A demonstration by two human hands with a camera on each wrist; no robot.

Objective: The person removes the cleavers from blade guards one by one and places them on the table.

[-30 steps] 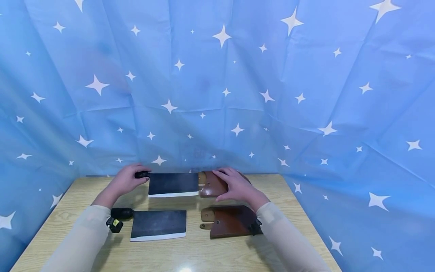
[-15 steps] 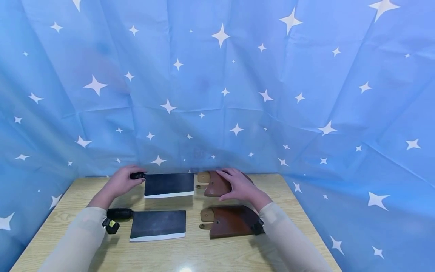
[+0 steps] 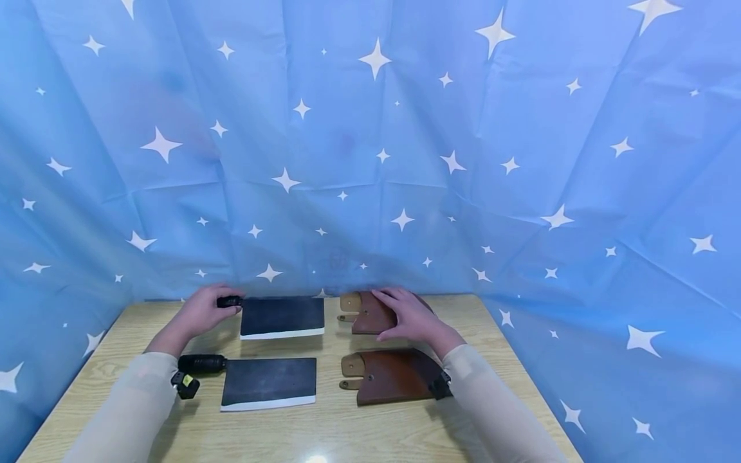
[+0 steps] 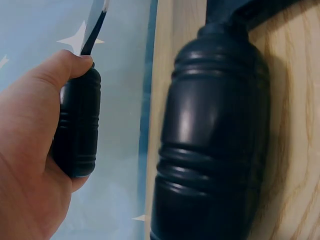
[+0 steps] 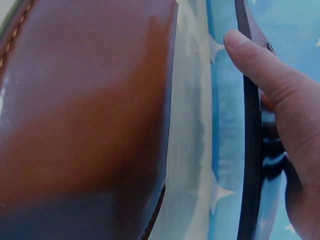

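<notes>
My left hand (image 3: 197,314) grips the black handle of the far cleaver (image 3: 282,316), its thumb along the top of the handle (image 4: 82,120) in the left wrist view. The dark blade is bare, with a pale cutting edge facing me, and its end stands a little left of the far brown leather sheath (image 3: 369,316). My right hand (image 3: 415,321) holds that sheath from the right, thumb at its near edge and fingers over its far side. In the right wrist view the sheath (image 5: 251,150) appears edge-on beside my thumb; most fingers are hidden.
Closer to me lies a second cleaver (image 3: 271,383), handle to the left, with a second leather sheath (image 3: 396,378) to its right, strap toward the blade. Both rest on the wooden table (image 3: 260,434). A blue star-patterned curtain (image 3: 347,148) stands behind the table's far edge.
The far cleaver has moved left with my left hand, its blade end coming away from the sheath's mouth and leaving a gap. My right hand and the sheath shifted slightly right.
</notes>
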